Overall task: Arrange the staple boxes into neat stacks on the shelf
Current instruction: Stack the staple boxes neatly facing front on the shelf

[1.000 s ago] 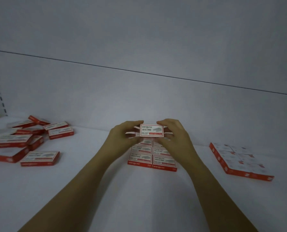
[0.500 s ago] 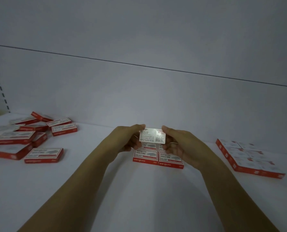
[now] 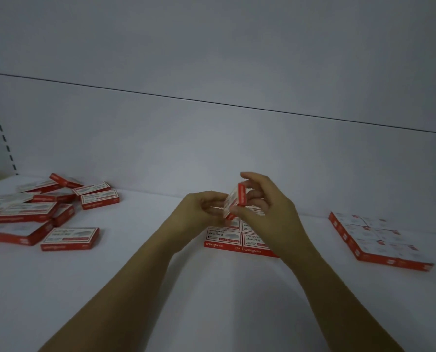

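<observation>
the held staple box (image 3: 234, 202) is in the air above the middle of the shelf (image 3: 135, 288), over the flat block of boxes (image 3: 223, 237). it stands tilted on its edge. its long axis goes from low and near to high and far, and leans a little to the right. the narrow red side looks at the camera and the white label face is turned to the left. the print on this box is too blurred to read.

the right hand (image 3: 269, 208) pinches the box by its two ends, thumb at the lower end and curled fingers over the upper end. the left hand (image 3: 199, 212) has its fingers curled in, and the tips meet the box at its white face and lower left edge.

the flat block lies in two neat columns, label faces up. on the red front edges one can read "wengu", and on a label "24/6".

at the left is a loose pile of boxes (image 3: 29, 210), lying at many angles, some on top of others. at the right, well apart, a second flat block (image 3: 379, 238) lies turned at an angle.
</observation>
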The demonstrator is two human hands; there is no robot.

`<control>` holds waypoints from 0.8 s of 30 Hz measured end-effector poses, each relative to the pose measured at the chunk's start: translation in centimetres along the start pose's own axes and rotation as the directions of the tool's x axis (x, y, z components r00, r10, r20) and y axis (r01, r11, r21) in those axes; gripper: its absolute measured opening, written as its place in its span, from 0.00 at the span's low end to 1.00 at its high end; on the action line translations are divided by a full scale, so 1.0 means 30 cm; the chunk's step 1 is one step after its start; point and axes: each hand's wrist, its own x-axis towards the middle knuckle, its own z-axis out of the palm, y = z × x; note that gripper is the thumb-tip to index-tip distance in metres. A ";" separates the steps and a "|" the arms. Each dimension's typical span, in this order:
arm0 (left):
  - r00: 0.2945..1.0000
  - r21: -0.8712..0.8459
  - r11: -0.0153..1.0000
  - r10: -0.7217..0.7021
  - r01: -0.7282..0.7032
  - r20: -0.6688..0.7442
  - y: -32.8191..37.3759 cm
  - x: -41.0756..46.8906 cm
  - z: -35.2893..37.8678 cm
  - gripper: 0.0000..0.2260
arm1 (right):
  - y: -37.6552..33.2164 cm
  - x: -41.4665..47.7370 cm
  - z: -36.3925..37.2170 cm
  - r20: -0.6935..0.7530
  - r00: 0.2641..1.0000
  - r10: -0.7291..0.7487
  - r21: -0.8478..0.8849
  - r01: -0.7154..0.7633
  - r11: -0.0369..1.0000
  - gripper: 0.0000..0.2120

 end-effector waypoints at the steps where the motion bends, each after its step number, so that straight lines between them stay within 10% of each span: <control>1: 1.000 0.026 0.999 0.022 -0.022 -0.012 -0.003 0.002 0.005 0.17 | -0.003 -0.004 0.012 0.010 0.999 -0.043 -0.058 0.043 0.997 0.25; 10: 0.997 0.086 0.995 0.064 -0.060 -0.042 0.003 0.005 0.009 0.17 | 0.009 0.000 0.007 0.001 0.990 -0.141 -0.161 0.140 0.977 0.22; 17: 0.982 0.099 0.982 0.170 -0.161 -0.085 0.061 -0.022 -0.009 0.18 | 0.038 0.006 -0.070 0.080 0.973 0.217 -0.107 -0.208 0.972 0.18; 24: 0.961 0.194 0.943 0.276 -0.269 -0.012 0.085 -0.055 0.026 0.19 | 0.066 0.004 -0.022 0.141 0.957 0.254 -0.214 -0.221 0.952 0.17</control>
